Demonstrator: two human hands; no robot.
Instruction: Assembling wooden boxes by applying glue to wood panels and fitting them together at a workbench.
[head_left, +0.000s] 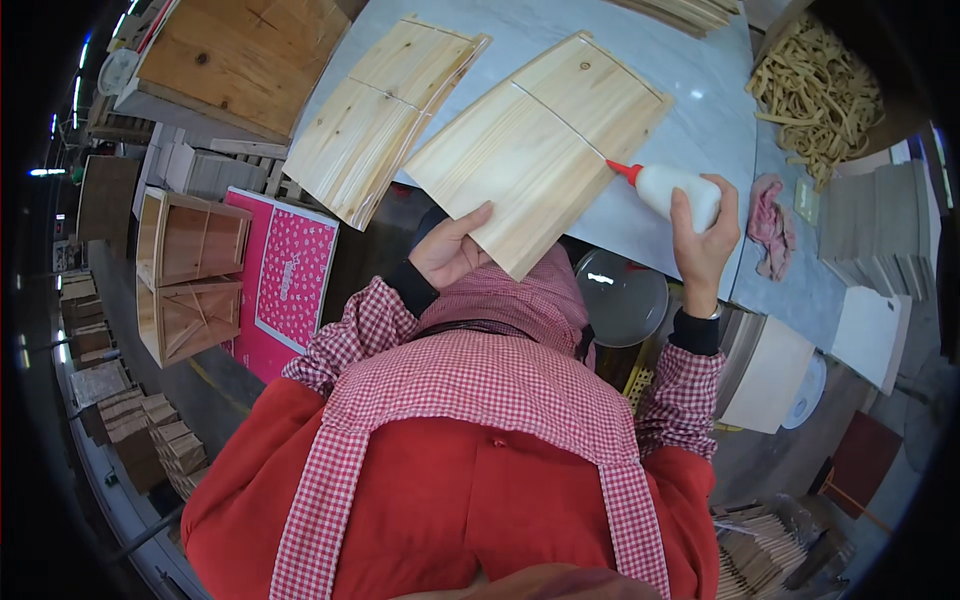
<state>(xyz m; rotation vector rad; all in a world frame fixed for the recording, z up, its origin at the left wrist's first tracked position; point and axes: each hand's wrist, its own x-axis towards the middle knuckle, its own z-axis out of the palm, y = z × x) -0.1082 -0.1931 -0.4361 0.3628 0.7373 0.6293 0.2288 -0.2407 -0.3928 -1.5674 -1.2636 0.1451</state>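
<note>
My left hand (455,248) grips the near edge of a pale wooden panel (545,130), thumb on top and fingers underneath. A thin groove crosses the panel, and short grooves run near its far corners. In my right hand (708,235) is a white glue bottle (665,190), tipped sideways. Its red nozzle points left and meets the panel's right edge, at the end of the long groove. To the left of this panel lies a stack of similar grooved panels (395,105). Both rest on a pale table (705,120), their near ends jutting over its edge.
A box of tan strips (815,90) stands at the far right. Near it lie a pink cloth (770,225) and stacked grey boards (875,225). Below the table edge is a round grey stool or basin (620,300). Wooden crates (190,275) and a pink box (295,270) are at left.
</note>
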